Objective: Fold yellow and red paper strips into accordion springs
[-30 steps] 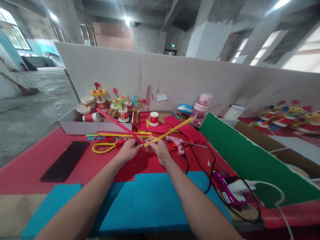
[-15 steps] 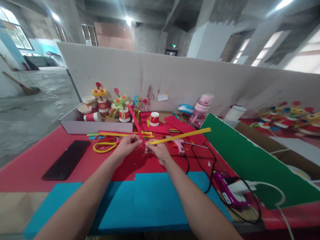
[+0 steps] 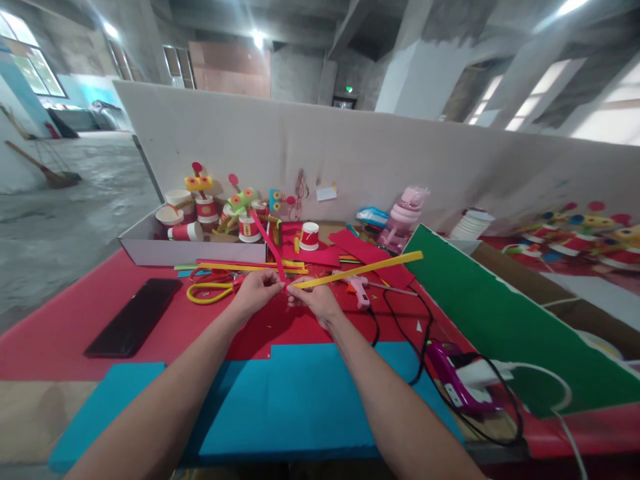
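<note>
Over the red sheet in the middle, my left hand is closed in a pinch at the lower end of a red paper strip. That strip slants up and away to the left. My right hand pinches the near end of a yellow paper strip, which points out to the right. The two strips' ends meet between my fingertips; how they overlap is hidden. Beside my left hand lie scissors with yellow handles. A pink glue gun rests just right of my right hand.
A white box with paper cups and cup figures stands back left. One red-and-white cup stands behind my hands. A black phone lies left. Right are a purple power strip, cables and a green board. Blue sheets lie in front.
The red strip's far end has swung slightly to the left. My hands have drawn a little closer together, still pinching the strips.
</note>
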Available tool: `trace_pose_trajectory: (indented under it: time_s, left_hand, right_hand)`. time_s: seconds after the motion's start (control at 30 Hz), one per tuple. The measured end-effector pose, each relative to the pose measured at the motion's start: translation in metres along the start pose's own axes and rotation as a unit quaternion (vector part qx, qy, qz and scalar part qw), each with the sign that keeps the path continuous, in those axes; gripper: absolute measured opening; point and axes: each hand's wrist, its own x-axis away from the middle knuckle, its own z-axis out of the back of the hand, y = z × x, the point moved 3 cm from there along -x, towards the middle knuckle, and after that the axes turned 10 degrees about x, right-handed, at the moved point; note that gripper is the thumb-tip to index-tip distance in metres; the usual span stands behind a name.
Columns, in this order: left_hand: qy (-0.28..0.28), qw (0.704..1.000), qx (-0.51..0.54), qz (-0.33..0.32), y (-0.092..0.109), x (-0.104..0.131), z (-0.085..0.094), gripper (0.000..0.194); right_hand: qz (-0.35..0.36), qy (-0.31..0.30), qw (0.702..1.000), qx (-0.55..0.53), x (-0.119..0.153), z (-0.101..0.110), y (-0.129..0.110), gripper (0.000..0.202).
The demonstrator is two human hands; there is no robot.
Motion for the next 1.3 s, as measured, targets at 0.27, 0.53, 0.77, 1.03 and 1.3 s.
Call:
trace_pose_trajectory:
  time_s: [0.27, 0.53, 0.77, 1.03, 1.3]
  left_hand:
    - [0.005, 0.989, 0.142, 0.052, 0.004, 0.001, -0.001, 0.036]
    - [-0.028, 0.991, 0.132, 0.025, 0.004, 0.006, -0.017, 0.031]
    - [-0.011, 0.989, 0.143, 0.025, -0.009, 0.004, -0.016, 0.028]
    - [-0.011, 0.990, 0.137, 0.044, -0.005, 0.004, -0.013, 0.032]
    - [0.011, 0.972, 0.223, 0.075, -0.001, 0.006, -0.013, 0.032]
  right_hand:
    - [0.005, 0.056, 0.998, -0.032, -0.003, 0.002, 0.000, 0.034]
    - [0.022, 0.082, 0.996, -0.034, -0.004, 0.002, 0.002, 0.029]
    - [0.022, 0.061, 0.998, -0.011, -0.001, -0.002, -0.002, 0.024]
    - [0.012, 0.067, 0.997, -0.025, -0.003, 0.000, 0.002, 0.027]
    - [-0.009, 0.061, 0.997, -0.050, -0.004, 0.001, 0.003, 0.026]
